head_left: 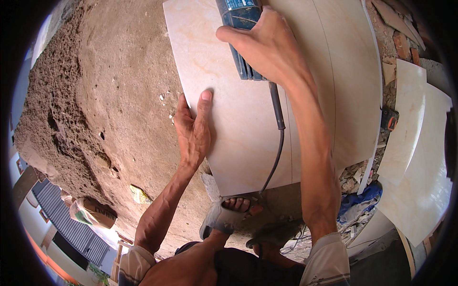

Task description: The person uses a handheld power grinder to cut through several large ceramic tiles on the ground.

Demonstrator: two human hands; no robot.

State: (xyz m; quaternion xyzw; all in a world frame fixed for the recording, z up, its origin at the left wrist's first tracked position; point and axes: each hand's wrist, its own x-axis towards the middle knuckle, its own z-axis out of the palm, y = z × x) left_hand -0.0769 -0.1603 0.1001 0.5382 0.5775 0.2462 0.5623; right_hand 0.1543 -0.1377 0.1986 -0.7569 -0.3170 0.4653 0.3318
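A large cream marbled tile [229,138] with faint dark lines along its length lies below me. My left hand [193,128] grips its left edge, thumb on the top face and fingers curled at the edge. At the top centre, my right hand [262,45] is closed around the body of a blue corded power tool [244,64], resting over the tile. The tool's black cord [279,152] runs down across the tile toward my sandalled feet [224,217]. The tool's cutting end is out of the frame.
Rough sandy ground [100,71] spreads along the left, with a paper sack [93,213] lower down. At the right lie more cream tile pieces [415,181], an orange-and-black tape measure [389,119], broken rubble [400,45] and a blue plastic bundle [358,202].
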